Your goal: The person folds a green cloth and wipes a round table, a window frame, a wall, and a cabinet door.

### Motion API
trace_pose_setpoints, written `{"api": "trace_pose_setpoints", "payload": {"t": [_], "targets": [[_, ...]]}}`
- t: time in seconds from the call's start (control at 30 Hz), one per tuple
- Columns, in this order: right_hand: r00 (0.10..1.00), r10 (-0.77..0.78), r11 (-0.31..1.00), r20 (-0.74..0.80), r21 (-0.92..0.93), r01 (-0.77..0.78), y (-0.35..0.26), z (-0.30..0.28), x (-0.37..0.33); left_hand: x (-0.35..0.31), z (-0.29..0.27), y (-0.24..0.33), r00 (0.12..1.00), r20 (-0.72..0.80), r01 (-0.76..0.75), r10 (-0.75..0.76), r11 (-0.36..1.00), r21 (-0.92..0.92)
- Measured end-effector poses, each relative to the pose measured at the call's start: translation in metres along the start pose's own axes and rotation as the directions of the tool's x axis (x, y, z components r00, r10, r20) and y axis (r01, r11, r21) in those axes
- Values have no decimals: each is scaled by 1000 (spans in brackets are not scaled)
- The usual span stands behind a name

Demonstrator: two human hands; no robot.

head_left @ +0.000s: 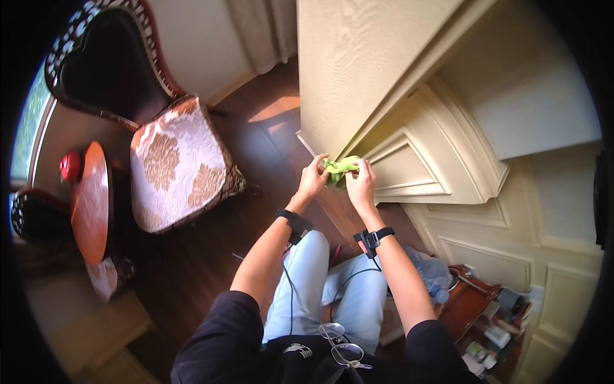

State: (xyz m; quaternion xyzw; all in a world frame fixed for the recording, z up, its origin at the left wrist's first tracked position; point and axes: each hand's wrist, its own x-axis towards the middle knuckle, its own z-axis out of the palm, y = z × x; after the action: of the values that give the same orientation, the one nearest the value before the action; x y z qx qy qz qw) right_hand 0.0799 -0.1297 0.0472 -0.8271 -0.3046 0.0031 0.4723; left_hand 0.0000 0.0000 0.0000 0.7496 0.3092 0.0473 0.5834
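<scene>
A bunched lime-green cloth (340,168) is pinched between my two hands in front of a cream panelled cabinet (409,168). Closed on the cloth's left end is my left hand (313,176). My right hand (362,185) grips its right end, with thumb and fingers pressed together. Both arms are stretched forward, and each wrist wears a black strap with a small device on it. Behind the cloth rises the corner of a tall cream pillar (352,70).
On the left stand a chair with a floral seat (173,163) and an oval wooden table (93,203) with a red round object (70,167). At lower right, a reddish wooden stand (470,304) holds several small items beside a plastic bag (428,272). Thin cables run over my legs.
</scene>
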Motion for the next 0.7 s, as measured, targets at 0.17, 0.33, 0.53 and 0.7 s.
{"api": "trace_pose_setpoints", "payload": {"t": [0.17,0.33,0.53,0.7], "targets": [[991,13,998,135,-63,-5,-79,-42,7,-71,-52,35,973,181,-165,145,981,99],[934,7,988,357,-146,49,-168,-108,-35,-209,-69,96,984,177,15,-33,995,99],[889,-63,996,453,-22,82,-265,-158,-40,-304,-145,186,986,19,161,-165,977,137],[896,-159,985,414,3,174,-322,-190,-18,-341,-255,335,926,-189,-261,326,916,304]]}}
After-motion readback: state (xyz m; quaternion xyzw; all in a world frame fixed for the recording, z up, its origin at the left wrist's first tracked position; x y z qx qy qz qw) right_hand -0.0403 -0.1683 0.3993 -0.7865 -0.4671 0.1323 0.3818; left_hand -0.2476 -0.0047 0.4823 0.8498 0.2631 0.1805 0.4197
